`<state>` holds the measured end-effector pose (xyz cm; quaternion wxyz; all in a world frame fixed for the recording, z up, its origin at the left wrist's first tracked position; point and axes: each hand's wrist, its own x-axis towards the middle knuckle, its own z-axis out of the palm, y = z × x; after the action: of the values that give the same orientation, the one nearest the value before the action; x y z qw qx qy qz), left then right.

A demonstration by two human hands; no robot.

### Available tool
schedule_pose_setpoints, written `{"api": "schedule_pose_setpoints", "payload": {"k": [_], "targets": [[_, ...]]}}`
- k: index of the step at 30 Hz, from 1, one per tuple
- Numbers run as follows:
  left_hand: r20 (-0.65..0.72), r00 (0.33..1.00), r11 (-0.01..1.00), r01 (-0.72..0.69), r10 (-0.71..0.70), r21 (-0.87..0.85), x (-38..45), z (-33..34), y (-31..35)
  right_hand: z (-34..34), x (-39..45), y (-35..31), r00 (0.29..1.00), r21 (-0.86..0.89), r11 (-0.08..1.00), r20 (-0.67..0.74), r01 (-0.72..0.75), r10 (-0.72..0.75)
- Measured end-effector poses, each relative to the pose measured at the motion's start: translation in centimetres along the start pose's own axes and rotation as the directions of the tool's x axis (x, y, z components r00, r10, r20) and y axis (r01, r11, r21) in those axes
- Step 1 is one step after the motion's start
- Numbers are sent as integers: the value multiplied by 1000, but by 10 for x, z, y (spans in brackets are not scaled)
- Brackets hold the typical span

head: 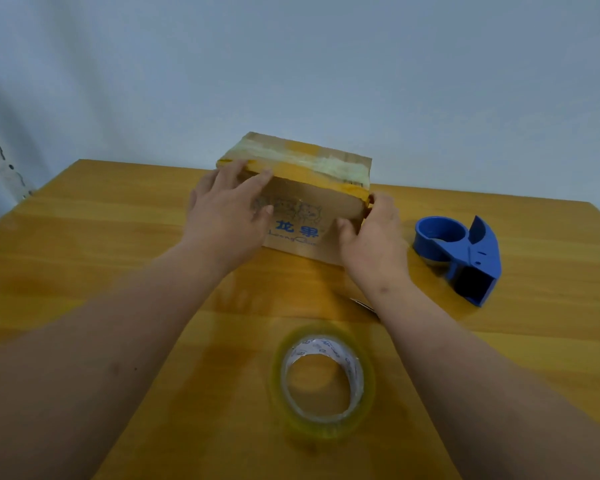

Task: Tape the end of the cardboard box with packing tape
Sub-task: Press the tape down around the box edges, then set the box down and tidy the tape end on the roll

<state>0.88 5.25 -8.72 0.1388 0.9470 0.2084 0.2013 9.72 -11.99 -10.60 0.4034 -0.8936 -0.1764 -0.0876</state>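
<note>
While left grip (226, 213) lies flat-fingered on box (309, 206), right grip (374, 233) clasps right edge: positioning step; next, likely free one grip for tape roll (361, 372).

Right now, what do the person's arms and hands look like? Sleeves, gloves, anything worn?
The left hand and right hand are bare: no gloves, rings or watch in view. The left forearm and right forearm are bare too, with no sleeve showing up to the frame edge.

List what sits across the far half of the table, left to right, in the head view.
left hand → cardboard box → right hand → blue tape dispenser
</note>
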Motion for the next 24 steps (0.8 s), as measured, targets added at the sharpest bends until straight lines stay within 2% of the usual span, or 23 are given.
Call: {"api": "schedule_pose_setpoints", "payload": {"k": [3, 5, 8, 11, 14, 16, 18, 21, 24], "targets": [[-9, 1000, 996, -21, 22, 89, 8, 6, 3, 6, 10, 5, 999, 125, 992, -12, -30, 32], [17, 999, 992, -49, 47, 115, 16, 11, 5, 10, 15, 9, 997, 175, 984, 68, -33, 21], [128, 991, 999, -35, 30, 38, 29, 25, 4, 14, 17, 17, 981, 190, 981, 193, -40, 2], [140, 982, 991, -129, 123, 37, 25, 32, 3, 11, 15, 23, 975, 69, 998, 221, -4, -12], [96, 993, 990, -52, 65, -132, 2, 29, 7, 1, 4, 22, 983, -13, 999, 181, 34, -31], [84, 996, 989, -20, 32, -148, -13, 25, 11, -6, -5, 19, 984, -55, 998, 175, 38, -28], [94, 996, 989, 21, -7, -149, -24, 22, 11, -16, -14, 14, 970, -143, 989, 244, 45, -9], [172, 979, 984, 130, -108, -122, -40, 19, 6, -34, -31, 5, 902, -251, 967, 424, 27, 85], [314, 936, 950, 232, -159, -211, -60, 10, 7, -51, -52, -1, 794, -363, 931, 560, -20, 235]]}}
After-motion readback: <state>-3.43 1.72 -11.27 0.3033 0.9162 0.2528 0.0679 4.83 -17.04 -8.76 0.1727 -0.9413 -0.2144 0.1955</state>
